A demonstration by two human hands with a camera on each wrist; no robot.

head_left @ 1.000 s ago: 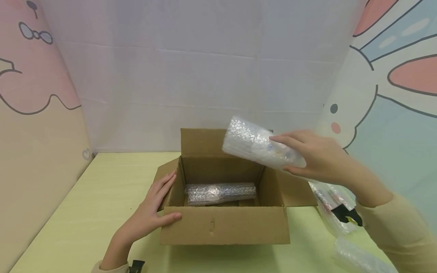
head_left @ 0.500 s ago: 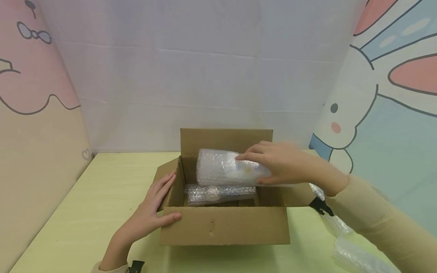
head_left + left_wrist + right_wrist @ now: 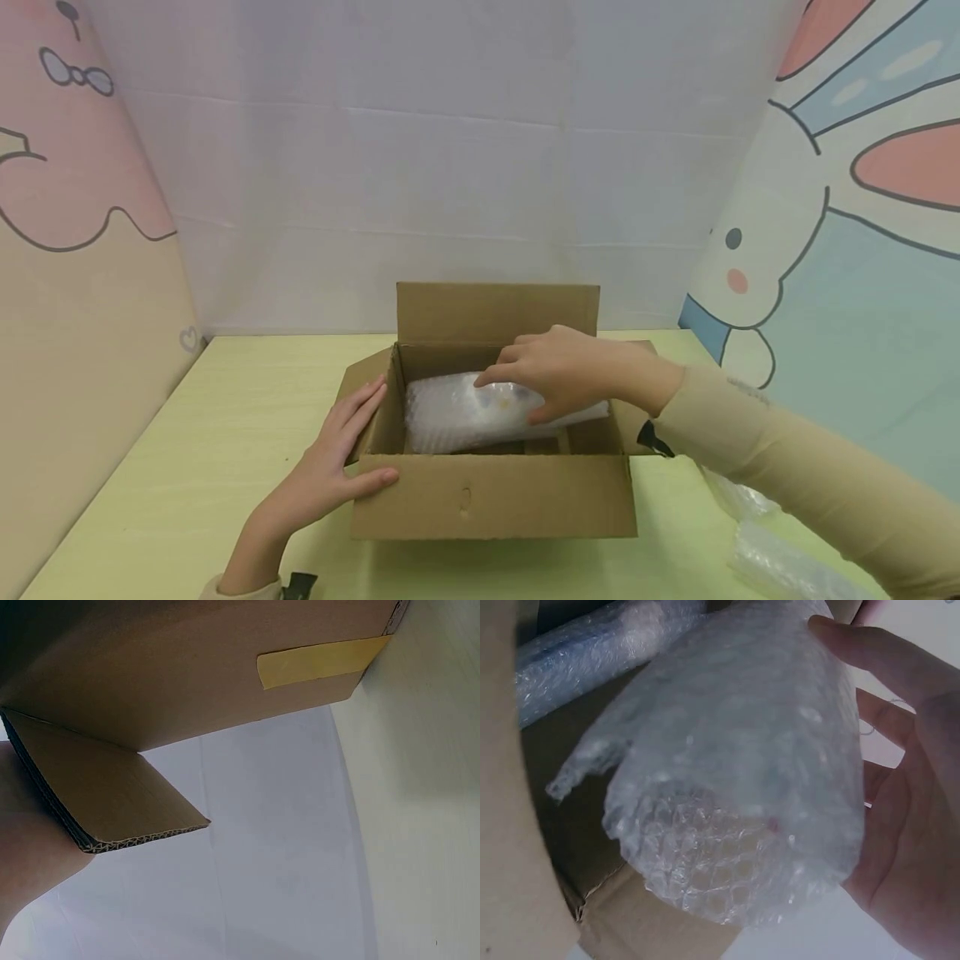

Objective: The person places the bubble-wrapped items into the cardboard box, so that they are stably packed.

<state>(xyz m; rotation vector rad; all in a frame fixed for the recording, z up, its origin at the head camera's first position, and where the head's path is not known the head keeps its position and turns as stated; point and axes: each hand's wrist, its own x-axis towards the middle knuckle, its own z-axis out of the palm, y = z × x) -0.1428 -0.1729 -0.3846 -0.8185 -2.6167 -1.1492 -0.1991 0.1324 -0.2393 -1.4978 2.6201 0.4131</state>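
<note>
An uncovered cardboard box (image 3: 491,500) stands on the table with its flaps folded outward. My left hand (image 3: 322,467) rests on its left side, fairly straight fingers along the left flap and thumb on the front flap. My right hand (image 3: 562,371) grips a bubble-wrapped bundle (image 3: 450,408), thumb on one side and fingers on the other. The bundle lies lengthwise inside the box opening, and its hollow bubble-wrap end (image 3: 712,847) shows in the right wrist view. Beside it in that view is another bubble-wrapped piece (image 3: 600,652), which the held bundle covers in the head view.
More bubble-wrapped pieces lie on the table to the right, one (image 3: 787,562) near the front and another (image 3: 742,496) partly under the right sleeve. A white cloth wall (image 3: 480,167) rises behind the box. Yellow tape (image 3: 322,664) marks the box's outside.
My right hand has moved left and down with the bubble-wrapped bundle, from above the box's right side into its opening, over the piece inside. My left hand has stayed in place.
</note>
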